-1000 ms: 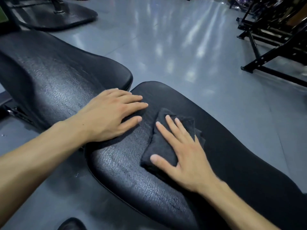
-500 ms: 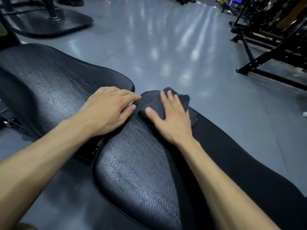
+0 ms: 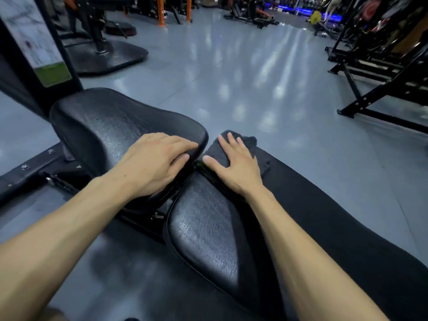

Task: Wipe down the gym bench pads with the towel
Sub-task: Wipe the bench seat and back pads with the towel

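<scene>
Two black padded sections make up the bench, both in cracked, grainy vinyl with rounded edges. The left pad [image 3: 111,126] is broad and bulges at its near end; the long pad [image 3: 208,228] narrows toward the gap where the two nearly meet. Black metal frame [image 3: 34,167] with bolt heads shows beneath the left pad.

The towel [image 3: 249,144] is dark, soft and folded into a thick wad. It lies on the far tip of the long pad, at the gap, with a loose corner poking out on the right side.

The right hand [image 3: 236,165] presses flat on the towel, fingers [image 3: 231,141] straight and slightly spread, thumb out toward the gap. Nothing is pinched.

The left hand [image 3: 152,163] rests on the end of the left pad, fingers loosely bent over its rounded edge, thumb against the side.

The floor [image 3: 231,77] is glossy grey with light streaks. Black steel racks [image 3: 382,72] stand at right, well apart from the bench.
</scene>
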